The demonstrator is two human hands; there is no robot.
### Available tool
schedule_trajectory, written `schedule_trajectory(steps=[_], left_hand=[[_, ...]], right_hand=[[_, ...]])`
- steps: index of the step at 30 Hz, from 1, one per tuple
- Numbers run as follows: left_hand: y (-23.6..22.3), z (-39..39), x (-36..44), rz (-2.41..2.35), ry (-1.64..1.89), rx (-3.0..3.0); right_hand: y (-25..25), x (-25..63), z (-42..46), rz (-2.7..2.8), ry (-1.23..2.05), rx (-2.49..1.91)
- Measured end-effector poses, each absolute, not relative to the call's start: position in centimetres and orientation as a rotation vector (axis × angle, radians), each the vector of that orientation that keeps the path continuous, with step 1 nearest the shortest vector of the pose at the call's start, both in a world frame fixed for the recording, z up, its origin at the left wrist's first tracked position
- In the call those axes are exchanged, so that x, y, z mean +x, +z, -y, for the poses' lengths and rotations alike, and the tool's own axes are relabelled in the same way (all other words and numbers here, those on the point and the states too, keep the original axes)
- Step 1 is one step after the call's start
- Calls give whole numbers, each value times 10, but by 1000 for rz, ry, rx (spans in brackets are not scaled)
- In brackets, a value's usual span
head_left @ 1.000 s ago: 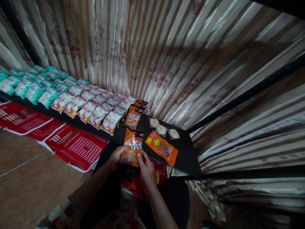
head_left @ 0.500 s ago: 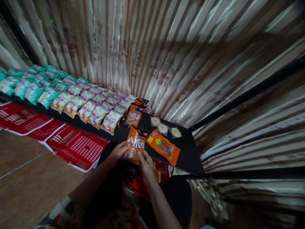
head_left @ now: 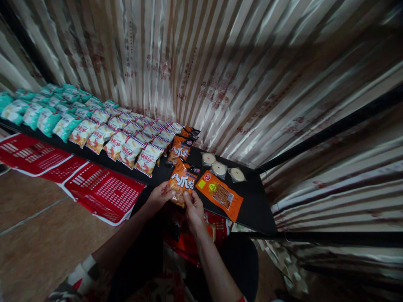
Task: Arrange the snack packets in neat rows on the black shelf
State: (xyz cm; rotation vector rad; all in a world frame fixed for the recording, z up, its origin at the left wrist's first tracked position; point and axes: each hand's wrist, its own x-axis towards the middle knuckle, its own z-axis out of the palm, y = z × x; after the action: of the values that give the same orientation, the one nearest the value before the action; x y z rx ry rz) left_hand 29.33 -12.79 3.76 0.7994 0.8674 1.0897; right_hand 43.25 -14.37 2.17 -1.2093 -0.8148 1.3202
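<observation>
White snack packets (head_left: 149,159) and orange bags (head_left: 180,150) stand in rows on the black shelf (head_left: 255,201); one orange snack bag (head_left: 182,179), at the front edge, is not yet released. From afar, I see my left hand (head_left: 159,197) and right hand (head_left: 194,208) clamped on its lower sides, thumbs across its front.

- Item: orange snack bag (head_left: 181,181), one, glossy film, plump.
- Markings: large white characters across the front; small red emblem near the upper right corner; dark band along the top edge.
- Condition: looks closed; lower part partly covered by fingers.
- Pose: printed face up toward the camera, top end pointing away, slightly tilted to the right.
- Location: held at its lower sides between left hand (head_left: 159,196) and right hand (head_left: 194,206), at the front edge of the black shelf (head_left: 256,209); contact with the shelf cannot be told.
</observation>
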Motion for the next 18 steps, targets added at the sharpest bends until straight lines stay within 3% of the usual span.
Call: schedule_trajectory(steps=[9,14,18], left_hand=[[19,103,295,-877,1199,870],[5,86,296,-958,1231,1003],[3,77,296,-1339,1241,1228]], right_hand=[[36,433,128,877,1461,-1194],[32,432,113,928,1335,-1244],[25,425,98,978,1206,-1306]])
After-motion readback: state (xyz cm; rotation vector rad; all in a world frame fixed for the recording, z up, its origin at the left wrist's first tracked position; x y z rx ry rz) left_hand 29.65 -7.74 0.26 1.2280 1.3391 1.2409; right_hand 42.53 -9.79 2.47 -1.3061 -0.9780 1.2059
